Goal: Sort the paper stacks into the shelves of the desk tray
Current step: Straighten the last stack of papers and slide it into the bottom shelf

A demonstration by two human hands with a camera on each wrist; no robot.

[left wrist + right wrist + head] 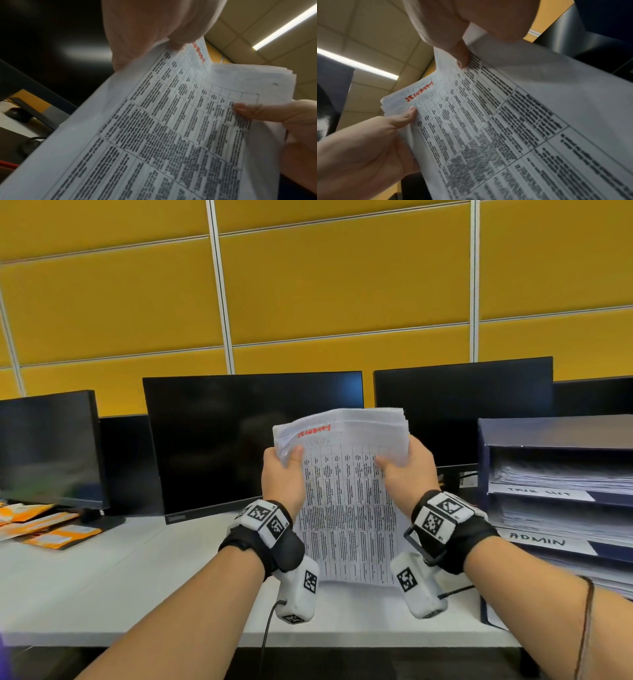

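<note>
I hold a stack of printed table sheets (346, 501) upright over the desk, in front of the middle monitor. Handwritten words in red and grey, one reading "SECURITY", run across its top. My left hand (286, 462) pinches the stack's upper left edge, thumb on the front. My right hand (397, 465) pinches the upper right edge the same way. The left wrist view shows the sheets (171, 135) under my left hand (154, 35). In the right wrist view the sheets (522, 121) sit under my right hand (462, 40). The dark blue desk tray (484, 460) stands at the right, its shelves holding paper.
Three dark monitors (246, 440) line the back of the white desk (137, 577). Orange envelopes (51, 529) lie at the far left. The tray's shelf labels include "ADMIN" (537, 541). Cables hang from both wrist cameras over the desk's front edge.
</note>
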